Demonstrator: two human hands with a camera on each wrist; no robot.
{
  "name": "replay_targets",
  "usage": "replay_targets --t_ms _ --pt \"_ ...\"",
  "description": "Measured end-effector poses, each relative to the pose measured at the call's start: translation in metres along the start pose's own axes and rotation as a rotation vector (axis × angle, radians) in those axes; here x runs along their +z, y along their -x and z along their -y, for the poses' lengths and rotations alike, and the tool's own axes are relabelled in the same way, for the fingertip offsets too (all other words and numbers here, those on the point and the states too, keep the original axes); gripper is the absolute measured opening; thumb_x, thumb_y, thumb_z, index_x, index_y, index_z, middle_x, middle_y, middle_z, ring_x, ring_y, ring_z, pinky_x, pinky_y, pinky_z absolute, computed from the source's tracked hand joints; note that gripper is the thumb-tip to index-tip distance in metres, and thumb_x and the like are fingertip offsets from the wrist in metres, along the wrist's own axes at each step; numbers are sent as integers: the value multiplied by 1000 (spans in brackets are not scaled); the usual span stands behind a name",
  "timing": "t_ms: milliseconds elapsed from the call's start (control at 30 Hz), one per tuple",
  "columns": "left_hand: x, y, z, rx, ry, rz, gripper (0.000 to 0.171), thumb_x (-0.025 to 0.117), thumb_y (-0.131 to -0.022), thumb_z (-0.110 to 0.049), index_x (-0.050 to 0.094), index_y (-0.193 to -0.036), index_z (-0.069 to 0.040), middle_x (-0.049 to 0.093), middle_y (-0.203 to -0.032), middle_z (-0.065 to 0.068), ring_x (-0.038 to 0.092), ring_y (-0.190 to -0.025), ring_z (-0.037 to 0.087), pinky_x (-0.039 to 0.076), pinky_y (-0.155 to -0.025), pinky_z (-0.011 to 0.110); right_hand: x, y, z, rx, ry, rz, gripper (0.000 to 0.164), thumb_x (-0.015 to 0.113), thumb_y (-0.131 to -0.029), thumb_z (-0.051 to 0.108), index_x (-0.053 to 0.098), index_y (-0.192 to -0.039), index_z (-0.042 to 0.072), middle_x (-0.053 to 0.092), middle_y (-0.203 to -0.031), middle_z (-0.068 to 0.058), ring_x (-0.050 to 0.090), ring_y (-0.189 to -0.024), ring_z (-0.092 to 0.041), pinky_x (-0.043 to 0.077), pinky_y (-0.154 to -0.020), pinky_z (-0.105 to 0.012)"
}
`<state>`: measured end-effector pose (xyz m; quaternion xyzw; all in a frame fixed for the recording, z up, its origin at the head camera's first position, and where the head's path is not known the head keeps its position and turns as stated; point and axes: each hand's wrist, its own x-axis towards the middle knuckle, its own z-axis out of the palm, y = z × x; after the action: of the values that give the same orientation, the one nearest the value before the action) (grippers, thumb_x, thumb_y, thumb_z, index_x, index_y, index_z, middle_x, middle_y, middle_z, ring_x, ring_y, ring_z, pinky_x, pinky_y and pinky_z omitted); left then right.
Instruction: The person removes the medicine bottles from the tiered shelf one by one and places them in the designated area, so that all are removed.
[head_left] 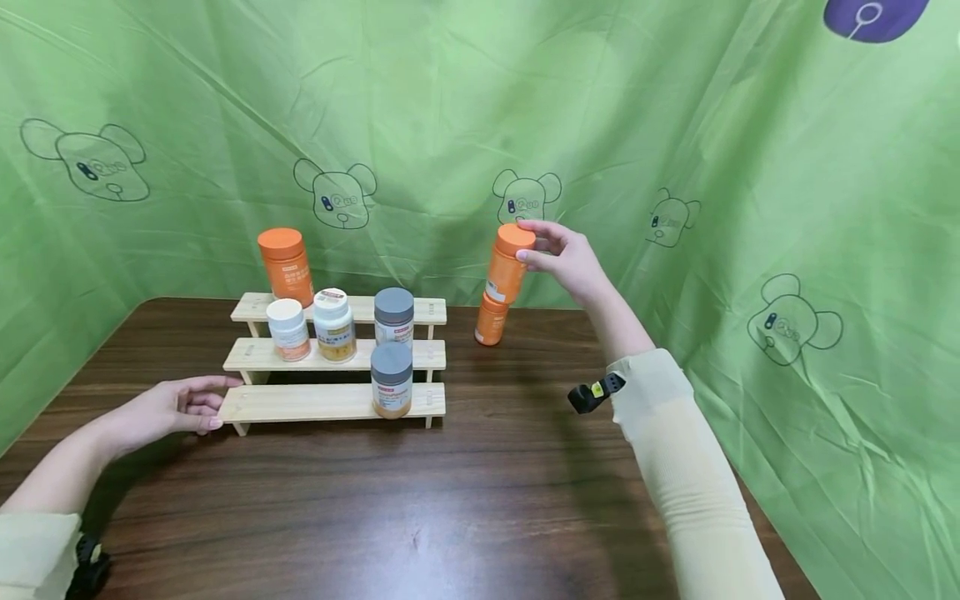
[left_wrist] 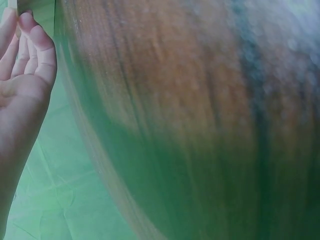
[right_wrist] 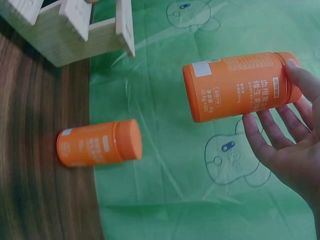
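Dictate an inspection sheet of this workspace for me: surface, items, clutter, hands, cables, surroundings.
Surface: brown wood-grain table, bright reflection toward the front.
Job's things: three-tier wooden rack bearing a large orange bottle, two white-lidded bottles and two grey-lidded jars; right of it, a standing orange bottle; a raised orange bottle, apart from the standing one.
Clutter: nothing seen.
Left hand: grips the left end of the rack's lowest shelf.
Right hand: holds the raised orange bottle near its lid.
Cables: nothing seen.
Surroundings: green cloth with bear outlines behind the table.
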<state>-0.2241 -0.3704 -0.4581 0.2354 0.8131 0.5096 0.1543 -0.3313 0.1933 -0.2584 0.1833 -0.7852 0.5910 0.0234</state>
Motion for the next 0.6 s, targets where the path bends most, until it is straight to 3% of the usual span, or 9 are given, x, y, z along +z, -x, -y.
replay_targets --t_ms 200,600 --pt "1 1 1 -4 -14 -18 57 61 -89 -1 35 -139 6 64 -103 3 62 -89 7 55 -70 28 -10 4 -14 7 4 -29 51 73 -83 14 56 -131 13 60 -122 -10 58 -106 -20 54 -83 -31" --pt "0 0 2 5 6 -4 57 61 -88 -1 36 -139 5 65 -103 3 63 -89 7 55 -70 28 -28 9 -43 47 22 -73 54 74 -82 20 55 -132 15 59 -124 -9 57 -109 -19 53 -85 -32"
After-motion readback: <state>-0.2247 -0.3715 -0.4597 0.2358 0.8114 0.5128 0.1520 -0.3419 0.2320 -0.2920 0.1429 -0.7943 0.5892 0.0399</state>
